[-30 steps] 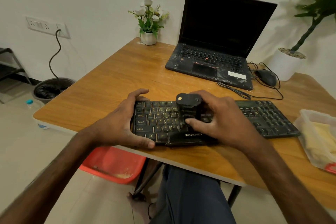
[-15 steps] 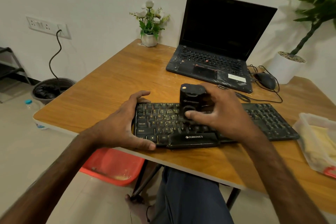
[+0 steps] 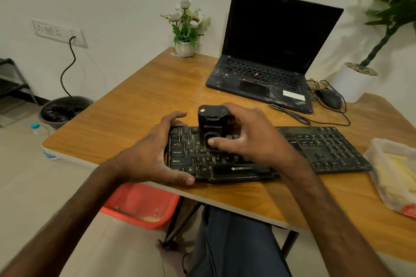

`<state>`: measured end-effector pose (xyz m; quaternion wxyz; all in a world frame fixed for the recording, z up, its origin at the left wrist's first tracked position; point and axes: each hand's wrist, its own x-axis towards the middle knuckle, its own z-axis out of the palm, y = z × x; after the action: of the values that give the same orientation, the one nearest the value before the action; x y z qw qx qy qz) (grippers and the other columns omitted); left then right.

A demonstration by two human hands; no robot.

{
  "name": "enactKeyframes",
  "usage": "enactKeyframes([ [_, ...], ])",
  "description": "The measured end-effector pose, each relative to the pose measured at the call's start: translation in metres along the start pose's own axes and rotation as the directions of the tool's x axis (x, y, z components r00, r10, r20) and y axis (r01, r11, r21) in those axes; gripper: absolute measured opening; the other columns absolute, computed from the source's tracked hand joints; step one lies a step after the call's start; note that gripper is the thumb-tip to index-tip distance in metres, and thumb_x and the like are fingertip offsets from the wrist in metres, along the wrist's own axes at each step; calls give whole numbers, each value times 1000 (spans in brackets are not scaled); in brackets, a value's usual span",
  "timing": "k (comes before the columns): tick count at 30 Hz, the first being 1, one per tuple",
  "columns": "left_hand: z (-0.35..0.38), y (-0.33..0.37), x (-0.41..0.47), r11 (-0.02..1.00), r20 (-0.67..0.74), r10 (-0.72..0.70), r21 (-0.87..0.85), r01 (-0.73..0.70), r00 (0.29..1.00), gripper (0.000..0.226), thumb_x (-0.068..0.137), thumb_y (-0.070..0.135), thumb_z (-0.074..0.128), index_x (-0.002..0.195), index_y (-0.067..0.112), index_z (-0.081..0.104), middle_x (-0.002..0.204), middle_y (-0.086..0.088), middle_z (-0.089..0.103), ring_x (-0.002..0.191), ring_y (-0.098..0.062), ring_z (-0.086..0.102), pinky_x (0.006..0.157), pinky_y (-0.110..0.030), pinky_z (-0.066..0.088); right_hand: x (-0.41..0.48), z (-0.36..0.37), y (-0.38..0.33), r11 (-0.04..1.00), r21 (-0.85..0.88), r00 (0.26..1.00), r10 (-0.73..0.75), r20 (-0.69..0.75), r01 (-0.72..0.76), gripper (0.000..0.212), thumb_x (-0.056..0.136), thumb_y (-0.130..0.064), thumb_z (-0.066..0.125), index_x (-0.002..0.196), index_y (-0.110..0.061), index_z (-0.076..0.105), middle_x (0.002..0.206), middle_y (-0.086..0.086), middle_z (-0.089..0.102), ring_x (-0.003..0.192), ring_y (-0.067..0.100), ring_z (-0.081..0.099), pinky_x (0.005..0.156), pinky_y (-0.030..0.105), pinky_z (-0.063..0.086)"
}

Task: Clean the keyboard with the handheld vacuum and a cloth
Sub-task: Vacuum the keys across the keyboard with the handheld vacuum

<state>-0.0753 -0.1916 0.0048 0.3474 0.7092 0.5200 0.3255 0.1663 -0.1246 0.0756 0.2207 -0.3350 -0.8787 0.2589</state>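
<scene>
A black keyboard (image 3: 324, 148) lies along the near edge of the wooden table (image 3: 139, 108). My left hand (image 3: 148, 155) grips the keyboard's left end, thumb on the front edge and fingers curled over the far edge. My right hand (image 3: 252, 139) holds a small black handheld vacuum (image 3: 211, 123) upright on the left half of the keys, thumb on its front. The vacuum's mouth is hidden against the keys. Yellow cloth (image 3: 396, 168) lies in a clear plastic box at the right.
An open black laptop (image 3: 270, 51) stands behind the keyboard, with a mouse (image 3: 328, 98) and cables to its right. A small flower pot (image 3: 185, 47) sits at the far corner, a large potted plant (image 3: 355, 81) at the right. A red tub (image 3: 144, 204) sits below the table.
The vacuum in my right hand has moved away from me, from the keyboard's near rows to its far rows. My left hand has stayed on the keyboard's left end.
</scene>
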Motion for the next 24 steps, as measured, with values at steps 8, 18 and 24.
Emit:
enactKeyframes([
  [8,1,1,0,1000,-5,-2,3,2,1000,133,47,61,94,147,57,8,145,19,37,134,-1,44,114,-37,42,-13,-4,-2,998,-55,999,26,-30,-27,53,82,-28,78,130,-26,53,115,-12,66,102,0,61,87,30,56],
  [18,0,0,0,1000,0,-2,22,2,1000,132,48,64,93,148,56,8,147,17,36,137,-5,42,115,-40,41,-30,2,4,997,-2,988,72,-140,-73,54,82,-31,77,130,-28,53,113,-15,65,102,-2,61,87,26,56],
  [24,-1,0,-1,1000,-3,-4,29,5,1000,133,46,66,92,148,57,7,146,18,36,136,-5,42,114,-41,42,-41,16,-7,999,18,997,30,-66,-29,53,82,-36,75,130,-31,53,116,-17,64,105,-3,60,87,21,54],
])
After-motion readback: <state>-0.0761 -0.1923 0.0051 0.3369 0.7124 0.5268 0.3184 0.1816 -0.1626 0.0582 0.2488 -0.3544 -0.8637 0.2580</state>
